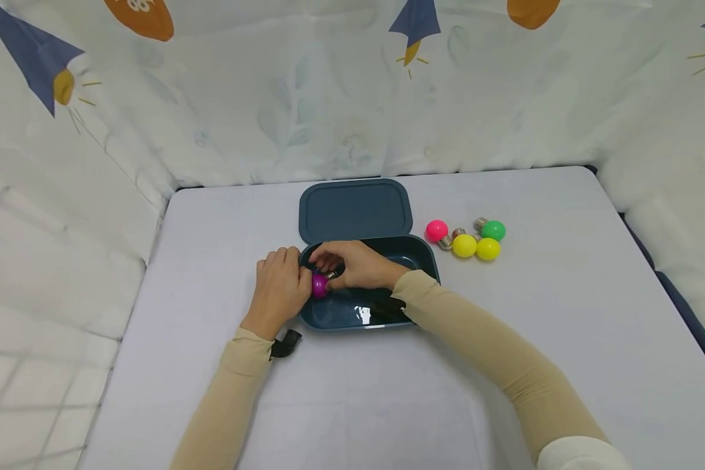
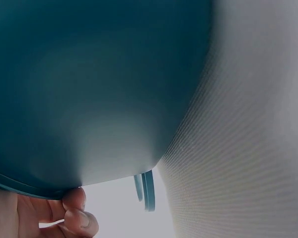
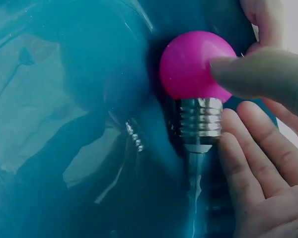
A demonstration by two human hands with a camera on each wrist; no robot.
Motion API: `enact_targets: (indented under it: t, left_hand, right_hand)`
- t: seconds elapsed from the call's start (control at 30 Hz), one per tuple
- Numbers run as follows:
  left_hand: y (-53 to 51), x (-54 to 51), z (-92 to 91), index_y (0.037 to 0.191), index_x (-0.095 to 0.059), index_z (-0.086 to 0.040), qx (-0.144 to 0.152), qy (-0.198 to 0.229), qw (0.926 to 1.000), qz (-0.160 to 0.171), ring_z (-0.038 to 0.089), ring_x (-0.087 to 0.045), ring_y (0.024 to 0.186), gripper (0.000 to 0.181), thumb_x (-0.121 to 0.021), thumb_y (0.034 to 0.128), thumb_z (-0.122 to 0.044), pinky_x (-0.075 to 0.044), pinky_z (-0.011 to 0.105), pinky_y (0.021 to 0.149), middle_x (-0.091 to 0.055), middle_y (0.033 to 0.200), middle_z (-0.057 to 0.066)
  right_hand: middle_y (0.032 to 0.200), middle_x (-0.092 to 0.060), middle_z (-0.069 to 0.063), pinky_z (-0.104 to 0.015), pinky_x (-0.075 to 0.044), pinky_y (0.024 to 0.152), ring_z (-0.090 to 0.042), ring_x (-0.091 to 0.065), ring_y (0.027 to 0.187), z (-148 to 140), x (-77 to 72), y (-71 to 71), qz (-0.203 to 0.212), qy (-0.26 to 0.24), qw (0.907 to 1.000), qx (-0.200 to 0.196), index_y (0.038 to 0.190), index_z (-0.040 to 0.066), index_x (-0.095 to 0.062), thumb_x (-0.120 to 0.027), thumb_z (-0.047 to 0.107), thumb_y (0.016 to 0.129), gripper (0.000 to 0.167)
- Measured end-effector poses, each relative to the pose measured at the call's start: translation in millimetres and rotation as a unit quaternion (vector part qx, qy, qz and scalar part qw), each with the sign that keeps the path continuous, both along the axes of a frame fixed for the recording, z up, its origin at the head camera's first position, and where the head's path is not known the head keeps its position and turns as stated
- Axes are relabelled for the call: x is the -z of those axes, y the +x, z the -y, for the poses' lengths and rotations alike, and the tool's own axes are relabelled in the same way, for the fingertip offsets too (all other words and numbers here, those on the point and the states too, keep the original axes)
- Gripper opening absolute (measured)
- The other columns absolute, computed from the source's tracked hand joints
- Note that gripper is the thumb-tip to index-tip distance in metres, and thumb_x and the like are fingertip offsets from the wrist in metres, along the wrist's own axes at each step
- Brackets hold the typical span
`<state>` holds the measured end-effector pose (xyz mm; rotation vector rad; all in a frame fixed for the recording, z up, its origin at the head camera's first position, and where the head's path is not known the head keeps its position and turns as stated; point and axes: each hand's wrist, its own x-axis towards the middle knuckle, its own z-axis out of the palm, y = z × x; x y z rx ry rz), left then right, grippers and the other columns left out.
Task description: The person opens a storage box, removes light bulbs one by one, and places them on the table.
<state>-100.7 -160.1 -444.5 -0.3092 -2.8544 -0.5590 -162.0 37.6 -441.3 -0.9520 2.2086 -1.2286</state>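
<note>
My right hand (image 1: 361, 264) reaches into the dark teal box (image 1: 335, 312) and holds a magenta light bulb (image 1: 320, 285) at the box's left end. In the right wrist view the thumb (image 3: 233, 77) presses on the round globe of the bulb (image 3: 191, 64), and the other fingers lie beside its silver screw base. My left hand (image 1: 282, 284) grips the left rim of the box, its thumb near the bulb. The left wrist view shows the outer wall of the box (image 2: 104, 99) with the fingertips (image 2: 79, 220) at its rim.
Behind the box lies its flat lid (image 1: 355, 210). To the right on the white table (image 1: 540, 313) several bulbs sit close together: a pink bulb (image 1: 437, 230), a yellow bulb (image 1: 464, 246), another yellow bulb (image 1: 488, 249) and a green bulb (image 1: 493, 230). A patterned curtain (image 1: 341, 98) hangs behind.
</note>
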Motion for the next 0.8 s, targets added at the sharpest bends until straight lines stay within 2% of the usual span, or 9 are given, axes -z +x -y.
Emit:
enact_targets:
  t: [0.3,0.8]
  left_hand:
    - [-0.2,0.6,0.2,0.087,-0.052,-0.001,0.002,0.000,1.0000,0.000,0.038,-0.051,0.079,0.016,-0.047,0.0920,-0.016,-0.038,0.049,0.076,-0.052,0.081,0.016]
    - [0.1,0.2,1.2,0.090,-0.053,0.000,0.004,0.003,1.0000,0.007,0.037,-0.051,0.082,0.017,-0.047,0.0923,-0.016,-0.038,0.049,0.078,-0.052,0.081,0.016]
  right_hand:
    - [0.119,-0.068,-0.009,-0.021,-0.058,0.093,-0.013,-0.070,0.103,-0.2,3.5,-0.9,0.042,0.013,0.9988,-0.018,0.136,0.009,-0.059,-0.087,0.012,0.081,0.062]
    - [0.118,-0.066,-0.007,-0.021,-0.057,0.094,-0.012,-0.068,0.102,2.0,4.6,1.0,0.080,0.046,0.9933,-0.070,0.137,0.012,-0.057,-0.087,0.013,0.080,0.064]
